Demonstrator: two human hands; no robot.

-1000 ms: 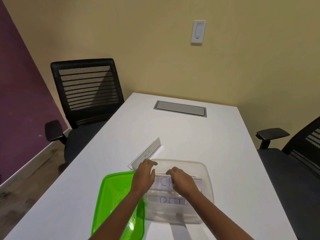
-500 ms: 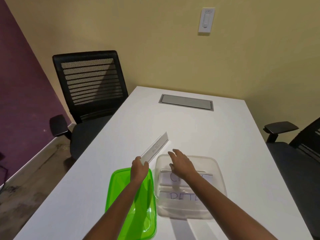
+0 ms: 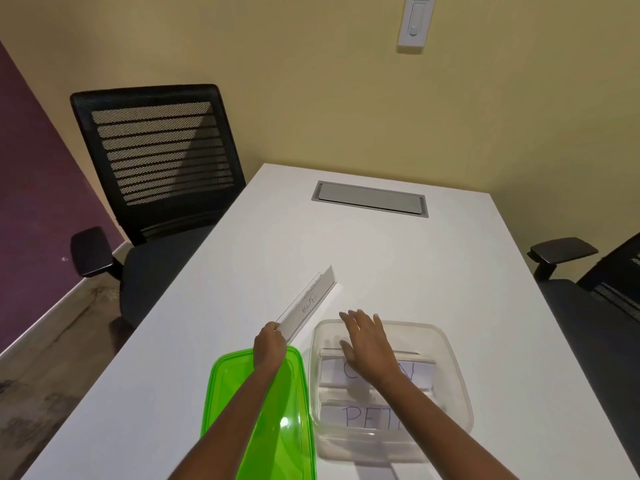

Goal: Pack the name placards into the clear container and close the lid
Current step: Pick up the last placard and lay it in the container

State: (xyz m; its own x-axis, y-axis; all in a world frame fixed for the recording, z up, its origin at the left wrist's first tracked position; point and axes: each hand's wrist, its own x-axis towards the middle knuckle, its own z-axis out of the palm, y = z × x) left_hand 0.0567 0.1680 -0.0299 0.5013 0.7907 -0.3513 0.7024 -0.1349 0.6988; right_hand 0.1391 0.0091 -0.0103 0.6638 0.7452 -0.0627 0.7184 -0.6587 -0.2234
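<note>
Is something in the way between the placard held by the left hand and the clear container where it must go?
Yes. The right hand is spread over the far-left part of the clear container, beside the placard gripped by the left hand. Two placards already lie inside. The green lid lies aside, off the opening.

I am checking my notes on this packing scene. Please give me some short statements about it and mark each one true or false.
1. The left hand grips one end of a placard. True.
2. The green lid is closed on the clear container. False: it lies on the table beside the container.
3. Two placards already lie in the container. True.
4. The right hand holds a placard. False: it is open, above the container.
</note>
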